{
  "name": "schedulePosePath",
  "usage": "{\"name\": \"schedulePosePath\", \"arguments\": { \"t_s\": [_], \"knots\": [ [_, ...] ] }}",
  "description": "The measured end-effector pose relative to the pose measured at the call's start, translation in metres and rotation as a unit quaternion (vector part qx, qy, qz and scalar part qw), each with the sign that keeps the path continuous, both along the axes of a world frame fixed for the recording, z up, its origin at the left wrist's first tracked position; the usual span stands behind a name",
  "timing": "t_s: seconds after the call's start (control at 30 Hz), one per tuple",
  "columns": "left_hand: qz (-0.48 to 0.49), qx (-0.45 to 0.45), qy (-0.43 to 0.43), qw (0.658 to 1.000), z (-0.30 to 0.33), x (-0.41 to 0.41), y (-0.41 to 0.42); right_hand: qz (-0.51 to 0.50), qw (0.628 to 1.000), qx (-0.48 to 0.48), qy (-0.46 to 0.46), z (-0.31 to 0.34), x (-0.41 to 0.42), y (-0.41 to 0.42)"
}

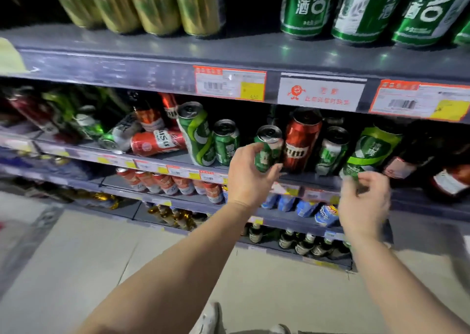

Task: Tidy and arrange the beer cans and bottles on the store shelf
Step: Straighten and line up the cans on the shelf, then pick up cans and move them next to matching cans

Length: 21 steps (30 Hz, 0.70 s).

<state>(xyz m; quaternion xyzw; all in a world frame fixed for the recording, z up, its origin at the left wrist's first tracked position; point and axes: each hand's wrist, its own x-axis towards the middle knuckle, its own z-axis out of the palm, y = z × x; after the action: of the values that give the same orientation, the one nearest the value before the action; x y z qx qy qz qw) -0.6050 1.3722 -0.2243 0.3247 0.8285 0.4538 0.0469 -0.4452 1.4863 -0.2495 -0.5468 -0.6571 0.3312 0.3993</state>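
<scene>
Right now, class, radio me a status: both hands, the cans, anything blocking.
Left hand gripping small green can. Right hand blurred, at light-green can, grip unclear. Red can lying toppled further left.

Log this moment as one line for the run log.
left hand: holds small green can at middle shelf | right hand: blurred, at tall green can | red can: lying down

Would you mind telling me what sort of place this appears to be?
Most likely a shop's beer aisle: tiered grey shelves packed with beer cans, and barcoded price tags along the shelf edges. The left hand holds a green can.
</scene>
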Motion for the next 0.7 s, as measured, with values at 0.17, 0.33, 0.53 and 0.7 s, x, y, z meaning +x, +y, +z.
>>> {"name": "schedulePosePath", "arguments": {
  "t_s": [0.17,0.33,0.53,0.7],
  "knots": [
    [0.061,-0.025,-0.009,0.998,0.004,-0.062,-0.068,0.275,0.960,-0.038,-0.042,-0.007,-0.100,-0.095],
    [0.118,-0.054,0.001,0.992,-0.011,-0.149,-0.136,0.341,0.934,-0.041,-0.093,0.007,-0.190,-0.155],
    [0.068,-0.148,0.141,0.976,-0.024,-0.250,-0.175,0.302,0.942,-0.085,-0.120,0.001,-0.266,-0.212],
    [-0.018,-0.320,0.234,0.918,-0.027,-0.270,-0.161,0.229,0.957,-0.122,-0.132,-0.002,-0.285,-0.228]
  ]
}}
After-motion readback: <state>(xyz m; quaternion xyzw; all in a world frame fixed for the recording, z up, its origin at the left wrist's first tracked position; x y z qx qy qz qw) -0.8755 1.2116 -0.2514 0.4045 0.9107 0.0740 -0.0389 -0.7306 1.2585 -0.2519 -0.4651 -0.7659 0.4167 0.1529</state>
